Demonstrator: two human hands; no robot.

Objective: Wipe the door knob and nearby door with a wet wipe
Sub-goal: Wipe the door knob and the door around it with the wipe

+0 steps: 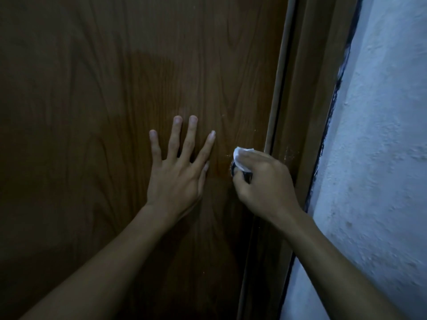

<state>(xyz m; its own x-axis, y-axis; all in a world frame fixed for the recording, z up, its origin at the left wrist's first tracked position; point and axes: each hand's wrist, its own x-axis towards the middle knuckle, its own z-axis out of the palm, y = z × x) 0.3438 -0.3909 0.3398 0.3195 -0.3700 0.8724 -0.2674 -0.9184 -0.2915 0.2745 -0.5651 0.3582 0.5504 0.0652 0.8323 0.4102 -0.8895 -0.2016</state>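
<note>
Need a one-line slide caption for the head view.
Right hand wipes the knob with a wet wipe; left hand flat on the door.

1. Your bare left hand (175, 179) lies flat, palm down, its four fingers straight, spread, and pointing toward twelve o'clock, the thumb tucked along its right edge.
2. Your bare left forearm runs from the wrist down toward seven o'clock, leaving the view at the lower left.
3. Your bare right hand (265, 179) sits at three o'clock of the left, close beside it, fingers curled and gripping.
4. Your right forearm extends toward five o'clock.
</note>
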